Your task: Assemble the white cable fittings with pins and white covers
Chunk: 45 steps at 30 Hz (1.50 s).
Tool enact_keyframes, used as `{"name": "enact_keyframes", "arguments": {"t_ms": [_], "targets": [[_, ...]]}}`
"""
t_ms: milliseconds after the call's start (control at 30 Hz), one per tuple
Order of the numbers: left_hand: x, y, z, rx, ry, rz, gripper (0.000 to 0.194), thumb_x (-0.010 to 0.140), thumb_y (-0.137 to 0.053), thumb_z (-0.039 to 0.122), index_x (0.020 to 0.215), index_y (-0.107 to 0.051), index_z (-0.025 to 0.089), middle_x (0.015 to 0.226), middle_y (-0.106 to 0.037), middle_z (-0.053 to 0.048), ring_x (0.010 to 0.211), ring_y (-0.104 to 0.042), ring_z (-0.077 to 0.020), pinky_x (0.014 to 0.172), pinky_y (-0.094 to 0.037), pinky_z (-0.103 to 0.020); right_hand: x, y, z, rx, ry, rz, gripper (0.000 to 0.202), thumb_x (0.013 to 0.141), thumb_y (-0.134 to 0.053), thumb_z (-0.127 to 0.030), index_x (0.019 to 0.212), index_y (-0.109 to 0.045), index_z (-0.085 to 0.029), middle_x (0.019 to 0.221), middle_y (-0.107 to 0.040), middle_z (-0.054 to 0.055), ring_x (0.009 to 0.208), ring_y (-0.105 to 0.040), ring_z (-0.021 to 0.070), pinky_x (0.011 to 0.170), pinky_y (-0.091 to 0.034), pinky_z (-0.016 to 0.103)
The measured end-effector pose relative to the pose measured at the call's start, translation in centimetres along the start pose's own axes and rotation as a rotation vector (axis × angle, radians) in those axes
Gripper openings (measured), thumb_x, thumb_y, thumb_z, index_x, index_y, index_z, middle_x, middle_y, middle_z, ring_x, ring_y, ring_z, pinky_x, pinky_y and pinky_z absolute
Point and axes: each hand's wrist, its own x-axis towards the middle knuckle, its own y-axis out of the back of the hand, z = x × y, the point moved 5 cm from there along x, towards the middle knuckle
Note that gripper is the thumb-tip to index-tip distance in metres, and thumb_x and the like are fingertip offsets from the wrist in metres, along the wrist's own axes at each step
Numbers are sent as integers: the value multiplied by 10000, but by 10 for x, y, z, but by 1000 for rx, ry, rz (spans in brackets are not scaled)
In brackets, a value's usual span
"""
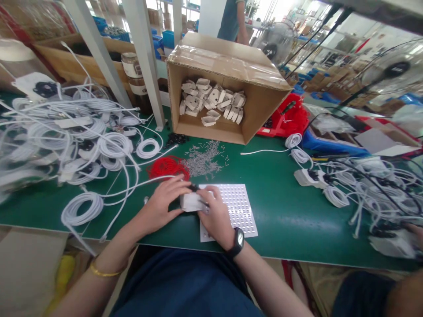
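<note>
Over the green table, my left hand [164, 203] grips the left side of a small white plastic housing [191, 202], thumb below and fingers above. My right hand [216, 213], with a dark watch on the wrist, closes on the housing's right side. Something dark shows between the hands at its top; I cannot make out what. A white cable runs in from the left toward my left fingers. Under my right hand lies a white sheet [238, 209] with rows of shiny round pieces. Just beyond my hands are a red bundle of thin rings [168, 167] and a pile of screws [205, 159].
A cardboard box [228, 66] on its side holds white housings [214, 99]. Coiled white cables [82, 209] crowd the left; more cables [337, 196] lie right. A red bin [292, 115] stands behind. At the right edge another person's hand [416, 233] touches a white housing [391, 244].
</note>
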Motion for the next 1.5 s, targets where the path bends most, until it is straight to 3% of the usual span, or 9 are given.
{"name": "enact_keyframes", "arguments": {"t_ms": [133, 267, 367, 500, 767, 1000, 1133, 1267, 1500], "targets": [[-9, 5, 9, 287, -143, -120, 301, 838, -509, 169, 1130, -571, 212, 1369, -462, -75, 1334, -283, -270, 1081, -249, -511, -11, -4, -6, -576, 365, -97, 360, 877, -400, -84, 1174, -542, -229, 1221, -546, 139, 668, -617, 137, 522, -471, 234], [-3, 26, 8, 252, -59, -4, 212, 892, -428, 233, 959, -623, 184, 1099, -631, -81, 1108, -517, -226, 962, -404, -406, -28, 2, -7, -526, 413, -208, 341, 901, -450, -193, 1238, -500, -200, 1246, -551, 132, 697, -638, 147, 531, -491, 238], [24, 46, -3, 298, 118, 137, 232, 891, -416, 260, 873, -627, 165, 916, -665, -80, 886, -593, -216, 839, -454, -387, -12, 23, 10, -279, 184, -123, 258, 902, -442, -198, 1109, -597, -197, 1085, -651, 82, 857, -647, 158, 681, -508, 233], [86, 35, -17, 286, 208, -60, 198, 818, -483, 269, 842, -650, 164, 904, -681, -41, 846, -625, -194, 785, -462, -326, 41, 46, 54, -243, -326, -12, 189, 886, -480, -235, 938, -649, -167, 876, -698, 66, 828, -652, 164, 744, -482, 252], [151, -23, -42, 315, 165, -220, 142, 580, -706, 120, 645, -594, 179, 716, -645, -32, 745, -606, -195, 663, -415, -258, 90, 24, 59, -387, -461, -50, 130, 797, -609, -180, 911, -636, -123, 974, -650, 180, 878, -646, 271, 700, -457, 332], [152, -25, -43, 289, 96, -172, 150, 663, -581, 98, 564, -527, 197, 642, -583, -26, 651, -549, -205, 623, -343, -285, 74, 44, 46, -356, -381, 53, 151, 810, -563, -129, 949, -589, -181, 924, -672, 72, 808, -655, 204, 646, -439, 255], [159, -19, -36, 161, 65, -114, 138, 713, -532, 152, 584, -527, 199, 642, -570, -29, 634, -521, -199, 633, -327, -290, 58, 51, 40, 70, -292, 163, 161, 795, -495, -60, 858, -561, -192, 643, -619, -22, 628, -607, 137, 593, -414, 208], [161, 2, -28, -52, 151, -13, 98, 700, -546, 209, 603, -536, 200, 603, -539, -3, 617, -495, -172, 636, -341, -277, 40, 40, 36, 438, -300, 88, 286, 721, -450, -1, 924, -549, -177, 555, -559, -60, 578, -562, 123, 607, -412, 214], [77, 48, -13, -711, 432, 287, 187, 764, -572, 351, 788, -517, 174, 743, -579, -12, 657, -540, -110, 638, -441, -231, 30, 24, 36, 528, -334, 41, 27, 725, -571, -175, 743, -590, -176, 686, -596, -18, 645, -534, 133, 631, -403, 249]]}}
